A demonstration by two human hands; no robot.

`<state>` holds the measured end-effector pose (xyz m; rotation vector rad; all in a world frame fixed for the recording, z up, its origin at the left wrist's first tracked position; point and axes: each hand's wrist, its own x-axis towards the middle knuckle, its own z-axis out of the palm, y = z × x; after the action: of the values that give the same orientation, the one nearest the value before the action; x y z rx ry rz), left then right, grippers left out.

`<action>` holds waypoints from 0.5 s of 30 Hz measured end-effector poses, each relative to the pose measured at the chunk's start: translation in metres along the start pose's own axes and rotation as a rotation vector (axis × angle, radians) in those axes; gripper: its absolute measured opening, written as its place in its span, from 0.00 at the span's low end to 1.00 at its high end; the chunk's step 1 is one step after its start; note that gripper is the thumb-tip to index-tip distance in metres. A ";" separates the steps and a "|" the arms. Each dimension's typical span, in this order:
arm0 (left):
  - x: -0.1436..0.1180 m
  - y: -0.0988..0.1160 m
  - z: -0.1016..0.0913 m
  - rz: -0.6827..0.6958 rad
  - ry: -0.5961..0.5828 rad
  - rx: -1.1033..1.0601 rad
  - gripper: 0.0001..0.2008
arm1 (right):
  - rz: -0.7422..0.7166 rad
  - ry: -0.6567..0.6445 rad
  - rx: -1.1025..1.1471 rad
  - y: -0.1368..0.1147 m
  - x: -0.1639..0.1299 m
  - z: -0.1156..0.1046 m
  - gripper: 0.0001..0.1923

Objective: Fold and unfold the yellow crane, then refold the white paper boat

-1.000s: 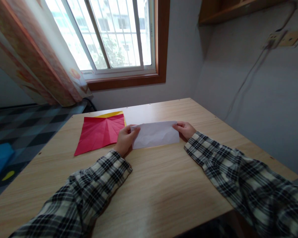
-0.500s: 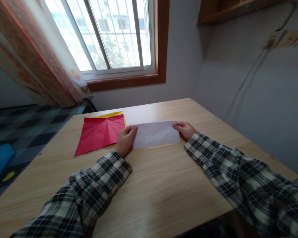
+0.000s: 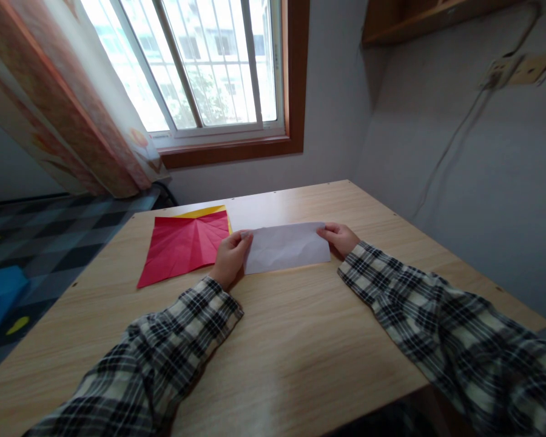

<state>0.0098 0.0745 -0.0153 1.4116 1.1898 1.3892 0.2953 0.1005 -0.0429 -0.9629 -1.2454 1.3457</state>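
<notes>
A white sheet of paper [image 3: 286, 250], a wide rectangle with faint creases, is held up slightly tilted just over the table. My left hand [image 3: 230, 256] pinches its upper left corner, thumb on the near face. At the upper right corner my right hand [image 3: 340, 238] has the paper between thumb and fingers. Beside my left hand lies a red sheet of paper [image 3: 182, 249] with fold lines fanning out from its top edge. Part of a yellow sheet [image 3: 204, 212] shows from under the red one.
The light wooden table [image 3: 273, 352] ends against the wall below a barred window [image 3: 200, 67]. To the left are a curtain [image 3: 59, 91] and a checked surface [image 3: 73, 224] with a blue object [image 3: 2, 297]. A cord hangs from the socket [image 3: 498, 73] at right.
Almost nothing differs. Both hands keep their hold on the white paper, and the whole view has shifted by only a few pixels.
</notes>
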 end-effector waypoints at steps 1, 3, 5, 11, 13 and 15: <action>0.000 0.000 0.000 -0.001 -0.003 0.000 0.19 | 0.002 0.001 0.005 0.000 0.000 0.000 0.23; 0.000 0.001 0.000 -0.005 -0.010 -0.003 0.19 | 0.008 0.003 0.023 0.001 0.001 -0.001 0.23; 0.000 0.001 0.000 -0.005 -0.012 -0.008 0.18 | 0.012 0.001 0.042 0.003 0.001 -0.002 0.23; 0.000 0.000 0.000 0.007 -0.008 0.013 0.20 | -0.003 -0.001 0.027 0.004 0.002 -0.002 0.23; 0.000 0.000 0.000 0.017 -0.014 0.021 0.20 | 0.002 -0.001 0.018 0.002 0.001 -0.002 0.25; 0.000 0.000 0.000 0.031 -0.020 0.034 0.20 | 0.008 0.000 0.015 0.001 0.001 -0.002 0.26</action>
<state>0.0096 0.0742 -0.0158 1.4698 1.1885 1.3791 0.2965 0.1020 -0.0442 -0.9579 -1.2314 1.3593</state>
